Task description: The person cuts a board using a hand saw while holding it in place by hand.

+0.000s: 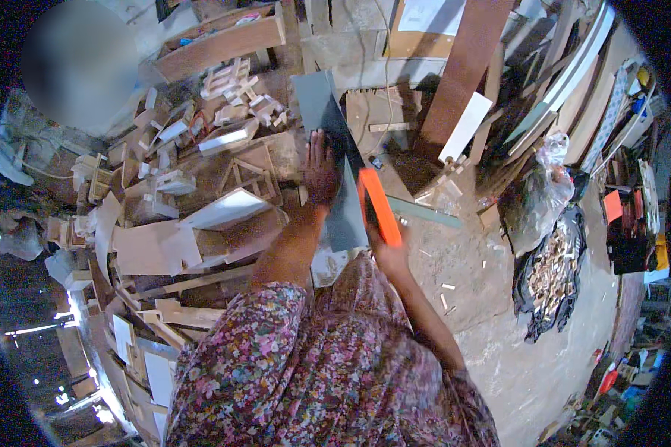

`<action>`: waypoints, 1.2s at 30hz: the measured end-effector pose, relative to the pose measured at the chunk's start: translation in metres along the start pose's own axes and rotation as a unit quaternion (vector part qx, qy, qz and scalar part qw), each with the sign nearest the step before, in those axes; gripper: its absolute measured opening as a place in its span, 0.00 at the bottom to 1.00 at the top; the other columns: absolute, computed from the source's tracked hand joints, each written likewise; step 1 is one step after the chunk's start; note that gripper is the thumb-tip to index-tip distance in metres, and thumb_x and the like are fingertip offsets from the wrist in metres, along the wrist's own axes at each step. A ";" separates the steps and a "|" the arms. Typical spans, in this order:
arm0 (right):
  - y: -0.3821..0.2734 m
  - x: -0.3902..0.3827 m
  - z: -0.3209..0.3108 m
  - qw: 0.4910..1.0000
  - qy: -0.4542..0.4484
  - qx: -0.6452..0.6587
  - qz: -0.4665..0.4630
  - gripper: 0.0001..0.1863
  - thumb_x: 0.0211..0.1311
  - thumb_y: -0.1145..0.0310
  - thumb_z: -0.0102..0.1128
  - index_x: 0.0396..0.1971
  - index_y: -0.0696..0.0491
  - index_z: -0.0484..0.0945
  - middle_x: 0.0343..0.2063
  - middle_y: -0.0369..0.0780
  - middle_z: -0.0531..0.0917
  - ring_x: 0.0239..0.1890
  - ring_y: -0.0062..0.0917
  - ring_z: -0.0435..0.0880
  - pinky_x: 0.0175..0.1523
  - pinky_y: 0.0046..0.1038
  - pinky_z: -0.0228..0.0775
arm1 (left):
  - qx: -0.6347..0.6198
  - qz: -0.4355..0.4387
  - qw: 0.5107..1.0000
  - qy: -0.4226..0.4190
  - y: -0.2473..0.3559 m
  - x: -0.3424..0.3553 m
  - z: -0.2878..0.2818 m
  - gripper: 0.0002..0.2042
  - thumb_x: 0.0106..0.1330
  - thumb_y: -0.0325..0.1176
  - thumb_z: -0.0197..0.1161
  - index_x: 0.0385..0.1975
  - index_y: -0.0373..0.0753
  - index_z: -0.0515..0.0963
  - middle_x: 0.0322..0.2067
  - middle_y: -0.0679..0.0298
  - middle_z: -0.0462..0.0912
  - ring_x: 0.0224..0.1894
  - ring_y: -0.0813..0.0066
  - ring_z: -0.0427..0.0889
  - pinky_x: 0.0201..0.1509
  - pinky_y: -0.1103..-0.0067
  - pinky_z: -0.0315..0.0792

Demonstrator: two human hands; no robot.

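The left hand point(319, 167) lies flat, fingers spread, on a grey panel point(335, 160) that leans over the heap of white wood offcuts point(201, 186). The right hand point(388, 249), just right of the panel, grips an orange bar-shaped tool point(379, 206) laid against its edge. The panel looks whole, so the work seems barely begun. Beyond the panel's far end stands a brown cardboard box point(417, 30) with a white rectangular label point(431, 15); well right lies a clear plastic bag point(544, 194).

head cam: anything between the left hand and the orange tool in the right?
Only the grey board in the head view: the left hand presses flat on it, and the orange tool held by the right hand lies along its right edge.
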State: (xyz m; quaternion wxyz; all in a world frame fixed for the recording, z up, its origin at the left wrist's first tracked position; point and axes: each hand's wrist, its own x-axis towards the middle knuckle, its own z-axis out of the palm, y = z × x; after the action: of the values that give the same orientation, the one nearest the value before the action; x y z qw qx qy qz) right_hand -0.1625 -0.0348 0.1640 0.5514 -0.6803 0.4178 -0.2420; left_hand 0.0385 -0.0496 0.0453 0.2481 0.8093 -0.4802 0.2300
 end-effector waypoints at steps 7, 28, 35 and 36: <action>0.015 0.077 0.043 0.995 0.035 0.036 -0.090 0.08 0.48 0.71 0.60 0.25 0.59 0.73 0.19 0.37 0.75 0.23 0.20 0.72 0.30 0.25 0.65 | -0.084 -0.083 0.991 -0.062 0.003 0.011 0.016 0.22 0.53 0.26 0.47 0.51 0.30 0.64 0.60 0.50 0.55 0.65 0.56 0.49 0.66 0.62 0.45; 0.018 0.048 0.021 0.987 0.076 0.114 -0.078 0.09 0.46 0.69 0.61 0.22 0.60 0.74 0.18 0.40 0.78 0.22 0.23 0.75 0.30 0.26 0.67 | -0.089 -0.039 0.991 -0.090 -0.004 0.007 0.018 0.24 0.56 0.34 0.49 0.54 0.36 0.60 0.60 0.51 0.53 0.63 0.51 0.50 0.64 0.60 0.47; -0.007 -0.025 -0.022 0.997 0.022 0.071 -0.028 0.09 0.45 0.69 0.60 0.24 0.60 0.75 0.17 0.42 0.77 0.21 0.24 0.74 0.29 0.26 0.66 | -0.042 0.093 0.995 -0.015 -0.008 0.001 0.022 0.21 0.58 0.28 0.47 0.54 0.34 0.59 0.60 0.47 0.52 0.63 0.48 0.49 0.64 0.58 0.45; -0.008 -0.018 -0.021 0.995 0.021 0.088 -0.029 0.09 0.45 0.69 0.60 0.23 0.59 0.75 0.17 0.42 0.77 0.20 0.25 0.75 0.29 0.26 0.66 | -0.100 0.015 0.992 -0.075 -0.010 0.001 0.023 0.21 0.58 0.27 0.46 0.53 0.34 0.60 0.60 0.48 0.52 0.63 0.49 0.49 0.64 0.58 0.45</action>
State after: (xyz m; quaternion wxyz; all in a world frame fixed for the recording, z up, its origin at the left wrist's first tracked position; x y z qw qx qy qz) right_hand -0.1865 -0.0310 0.1798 0.5930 -0.6355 0.3867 -0.3082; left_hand 0.0507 -0.0602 0.0265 0.2879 0.7880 -0.5300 0.1234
